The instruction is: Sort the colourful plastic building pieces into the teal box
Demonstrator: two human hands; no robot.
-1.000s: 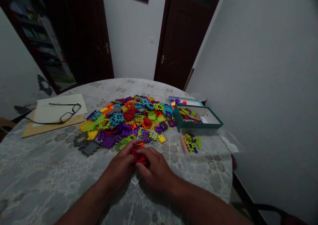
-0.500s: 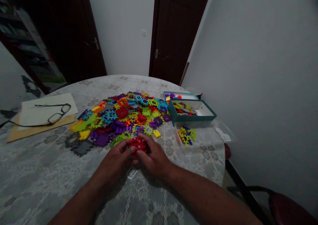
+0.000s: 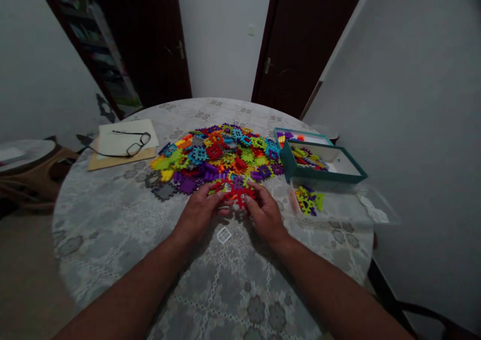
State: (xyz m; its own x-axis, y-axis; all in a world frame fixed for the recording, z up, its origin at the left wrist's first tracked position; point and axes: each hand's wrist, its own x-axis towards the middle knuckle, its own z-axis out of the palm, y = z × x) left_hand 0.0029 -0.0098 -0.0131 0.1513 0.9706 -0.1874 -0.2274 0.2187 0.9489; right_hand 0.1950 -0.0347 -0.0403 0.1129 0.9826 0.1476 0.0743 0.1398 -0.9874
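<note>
Toothed red interlocking building pieces (image 3: 245, 199) are between my two hands, at the near edge of a colourful heap. My left hand (image 3: 200, 211) is closed on the left part of the red, its thumb on top. My right hand (image 3: 266, 214) pinches the right part between thumb and fingers. Whether the red is one joined piece or two apart, I cannot tell. Just beyond my fingers lies the heap of interlocking pieces (image 3: 215, 152) in purple, blue, green, yellow, orange and red. A small white grid-like frame (image 3: 224, 235) lies on the tablecloth nearer me.
A green-rimmed box (image 3: 325, 176) holding pieces stands on the right, with its lid (image 3: 304, 132) behind. In front is a clear plastic tray (image 3: 334, 215) with green and purple pieces. Black glasses (image 3: 134, 148) rest on papers (image 3: 107, 163) at the left of the round table (image 3: 150, 260).
The view has swung left and down, showing more of the table's left edge. My hands have drawn a little apart, and the red between them now spreads wider.
</note>
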